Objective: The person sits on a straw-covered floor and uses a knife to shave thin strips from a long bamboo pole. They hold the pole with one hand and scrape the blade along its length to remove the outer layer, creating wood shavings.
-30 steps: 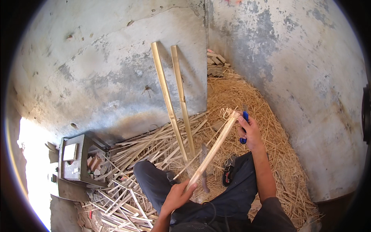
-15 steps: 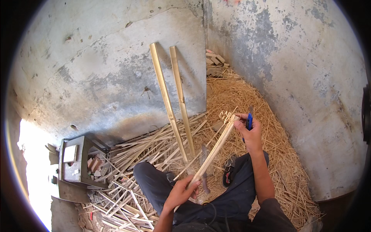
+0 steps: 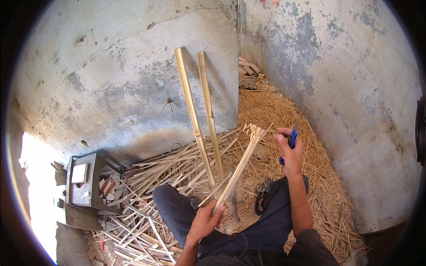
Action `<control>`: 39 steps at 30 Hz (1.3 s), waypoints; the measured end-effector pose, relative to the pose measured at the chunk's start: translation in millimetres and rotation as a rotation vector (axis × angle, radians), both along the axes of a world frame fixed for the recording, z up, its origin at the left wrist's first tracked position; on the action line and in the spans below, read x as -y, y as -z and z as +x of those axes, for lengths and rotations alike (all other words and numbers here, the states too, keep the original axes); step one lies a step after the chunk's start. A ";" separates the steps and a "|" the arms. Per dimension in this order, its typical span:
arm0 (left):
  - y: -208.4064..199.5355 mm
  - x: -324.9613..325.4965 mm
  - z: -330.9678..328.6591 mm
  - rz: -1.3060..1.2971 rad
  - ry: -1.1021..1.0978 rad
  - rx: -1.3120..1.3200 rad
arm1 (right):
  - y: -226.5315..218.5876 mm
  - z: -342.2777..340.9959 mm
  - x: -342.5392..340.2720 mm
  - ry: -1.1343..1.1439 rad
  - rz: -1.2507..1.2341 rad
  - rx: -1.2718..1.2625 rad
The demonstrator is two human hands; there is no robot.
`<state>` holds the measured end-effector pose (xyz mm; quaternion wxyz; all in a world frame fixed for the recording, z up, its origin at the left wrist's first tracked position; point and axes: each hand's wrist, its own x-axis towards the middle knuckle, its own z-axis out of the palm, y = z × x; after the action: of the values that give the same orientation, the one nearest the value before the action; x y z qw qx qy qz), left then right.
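My left hand [image 3: 207, 221] grips the lower end of a bundle of pale split-bamboo strips [image 3: 239, 170], which slants up and to the right. Thin curled shavings [image 3: 251, 129] cling to its upper end. To the right of that end, apart from it, my right hand [image 3: 290, 148] is closed around a blue-handled knife [image 3: 292, 138] with its narrow blade pointing up. On the floor between my legs lies a larger knife [image 3: 234, 213], partly hidden behind the bundle.
Two long split bamboo pieces [image 3: 191, 106] [image 3: 207, 102] lean against the wall ahead. Loose strips [image 3: 146, 230] litter the floor at left, beside a dark wooden stool-like frame [image 3: 91, 186]. Shavings [image 3: 319, 190] heap up at right, with bricks [image 3: 249, 68] in the far corner.
My right hand has come away from the bundle's upper end and moved slightly right with the knife. That upper end has shifted a little left; my left hand keeps its grip.
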<state>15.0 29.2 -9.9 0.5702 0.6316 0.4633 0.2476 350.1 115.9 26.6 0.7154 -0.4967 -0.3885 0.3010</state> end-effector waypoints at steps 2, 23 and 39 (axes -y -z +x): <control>0.1 -0.1 -2.2 -0.004 0.000 -0.002 | 2.3 6.4 -2.0 0.012 0.011 -0.044; 11.4 -1.6 -16.3 -0.324 0.114 0.314 | -23.0 -9.6 11.3 -0.087 -0.014 0.070; 2.2 7.0 -7.1 0.060 0.039 0.042 | -30.0 -33.5 7.9 0.073 0.080 0.276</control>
<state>7.9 22.1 -12.1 0.5653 0.6519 0.4314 0.2634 316.6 108.0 56.6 0.6849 -0.5184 -0.4764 0.1877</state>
